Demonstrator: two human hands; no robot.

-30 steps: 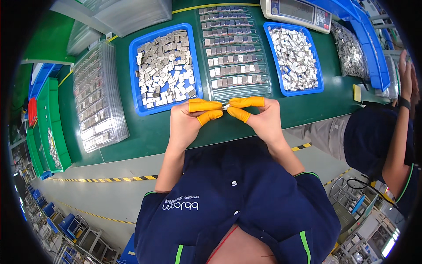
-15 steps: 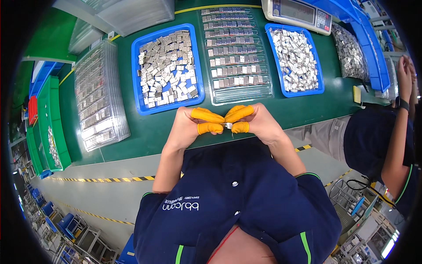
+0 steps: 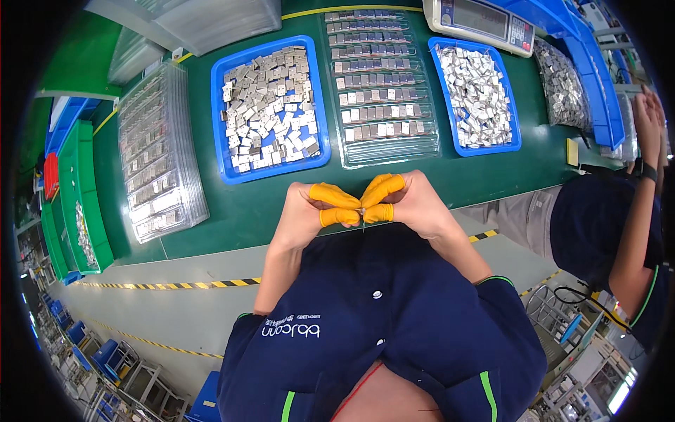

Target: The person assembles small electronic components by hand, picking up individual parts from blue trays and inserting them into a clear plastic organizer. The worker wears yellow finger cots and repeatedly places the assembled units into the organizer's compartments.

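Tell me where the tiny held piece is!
The tiny piece is near the head view's middle, between the fingertips of the left hand and right hand, below the central clear tray.

Digital scale [image 3: 481, 22] is sitting at 1 o'clock on the bench [image 3: 239, 214]. Blue bin [image 3: 603, 98] is lying at 2; small yellow block [image 3: 572, 152] is resting between 2 and 3. Co-worker [image 3: 589, 218] is occupying 3. Green bin [image 3: 93, 200] is standing at 9. Striped floor tape [image 3: 169, 287] is running through 8. Clear plastic stack [image 3: 211, 27] is standing at 11.

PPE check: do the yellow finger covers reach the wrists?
No, the yellow covers stop short, leaving the left hand and right hand bare at the wrist.
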